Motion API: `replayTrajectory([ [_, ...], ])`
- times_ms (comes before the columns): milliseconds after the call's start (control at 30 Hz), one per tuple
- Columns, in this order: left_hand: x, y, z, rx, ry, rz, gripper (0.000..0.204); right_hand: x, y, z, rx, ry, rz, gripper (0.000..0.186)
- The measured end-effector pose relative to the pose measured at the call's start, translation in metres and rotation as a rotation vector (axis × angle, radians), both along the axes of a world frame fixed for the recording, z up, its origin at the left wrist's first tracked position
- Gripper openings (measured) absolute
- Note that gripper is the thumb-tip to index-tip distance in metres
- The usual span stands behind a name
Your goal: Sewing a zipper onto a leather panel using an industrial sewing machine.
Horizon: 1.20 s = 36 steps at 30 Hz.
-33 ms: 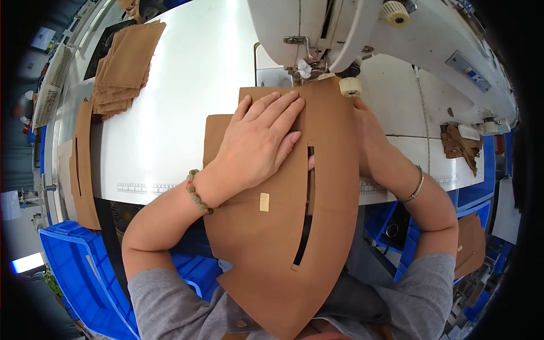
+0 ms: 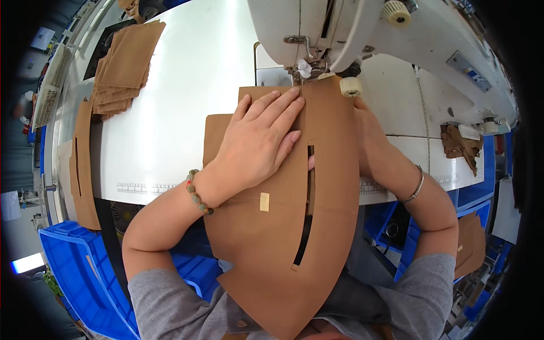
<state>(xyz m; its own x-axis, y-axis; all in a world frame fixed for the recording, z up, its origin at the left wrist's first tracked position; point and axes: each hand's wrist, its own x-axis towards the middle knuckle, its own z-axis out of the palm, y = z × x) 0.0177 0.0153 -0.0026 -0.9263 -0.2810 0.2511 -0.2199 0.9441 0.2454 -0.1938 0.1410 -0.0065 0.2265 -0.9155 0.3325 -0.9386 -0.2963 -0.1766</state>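
Observation:
A large brown fabric panel (image 2: pixel 272 238) with a long dark slot and a small pale tag reaches from the sewing machine's (image 2: pixel 374 34) needle area down to my lap. My left hand (image 2: pixel 258 133) lies flat on its upper left, fingers stretched out, the tips just short of the presser foot (image 2: pixel 298 76). At the panel's right edge is my right hand (image 2: pixel 367 130), mostly covered by the fabric, so its grip is hidden. A fingertip (image 2: pixel 311 162) shows through the slot; whose hand it belongs to, I cannot tell.
A stack of brown fabric pieces (image 2: pixel 126 68) lies at the far left of the white table (image 2: pixel 170 124). Another slotted panel (image 2: pixel 84 170) hangs over its left edge. Brown scraps (image 2: pixel 460 146) sit at the right. Blue bins (image 2: pixel 79 266) stand below.

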Motion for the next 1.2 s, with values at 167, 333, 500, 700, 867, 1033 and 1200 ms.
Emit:
replayTrajectory([
  [167,-0.002,-0.002,-0.002,-0.022,0.015,0.013,0.054,-0.001,0.001,0.002,0.018,-0.066,0.022,0.065],
  [333,-0.003,-0.003,-0.001,-0.009,0.005,0.011,0.054,0.0,0.001,0.002,0.01,-0.065,0.016,0.062],
  [500,-0.005,-0.016,-0.004,-0.05,0.041,0.0,0.051,0.002,0.0,0.002,-0.024,-0.037,0.02,0.064],
  [700,-0.021,-0.046,-0.007,-0.107,0.157,-0.01,0.044,0.003,0.002,-0.001,0.073,0.043,-0.026,0.054],
  [867,-0.035,-0.071,-0.011,-0.096,0.111,0.042,0.039,0.003,-0.001,-0.003,0.037,0.031,-0.009,0.054],
  [1033,-0.032,-0.066,-0.004,-0.109,0.133,0.07,0.036,0.005,-0.001,0.0,-0.036,0.022,0.007,0.058],
  [1200,-0.002,-0.026,0.006,0.004,0.137,0.056,0.047,0.005,-0.001,-0.002,-0.044,0.021,-0.001,0.057],
])
